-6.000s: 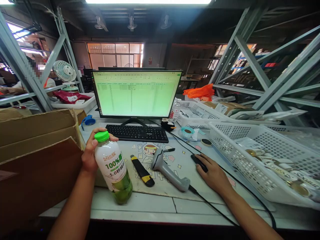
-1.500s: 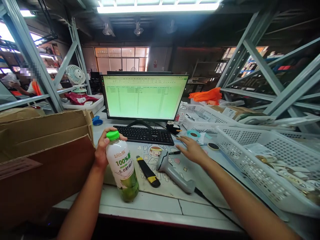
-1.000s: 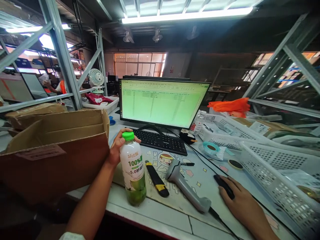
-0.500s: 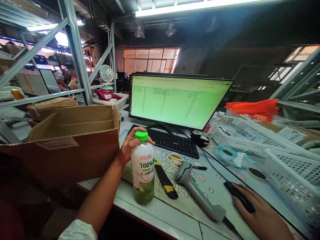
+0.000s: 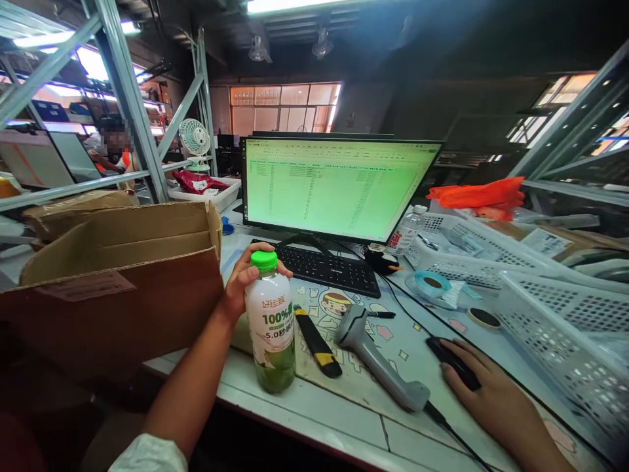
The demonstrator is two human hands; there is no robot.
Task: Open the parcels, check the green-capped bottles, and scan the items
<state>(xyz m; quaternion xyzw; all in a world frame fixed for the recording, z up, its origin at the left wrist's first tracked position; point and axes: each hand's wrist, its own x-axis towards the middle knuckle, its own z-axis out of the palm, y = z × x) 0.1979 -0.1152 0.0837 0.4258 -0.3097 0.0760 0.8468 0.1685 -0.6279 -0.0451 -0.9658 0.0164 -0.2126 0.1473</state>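
A plastic drink bottle (image 5: 271, 328) with a green cap stands upright at the desk's front edge. My left hand (image 5: 238, 283) is closed around its upper part from behind, the fingers partly hidden by the bottle. On the right, my right hand (image 5: 484, 387) curves over a black computer mouse (image 5: 453, 364). Between the hands lie a black and yellow utility knife (image 5: 317, 342) and a grey barcode scanner (image 5: 381, 364) with its cable. Behind them sit a black keyboard (image 5: 334, 269) and a monitor (image 5: 334, 187) showing a spreadsheet.
An open cardboard box (image 5: 118, 301) stands at the left. White perforated baskets (image 5: 555, 328) line the right side, near a roll of blue tape (image 5: 432, 283) and a smaller tape roll (image 5: 484, 318). A person (image 5: 115, 141) is beyond the shelf frame.
The whole view has shifted, so things appear slightly further left and higher. Both hands keep their places on the bottle and the mouse.
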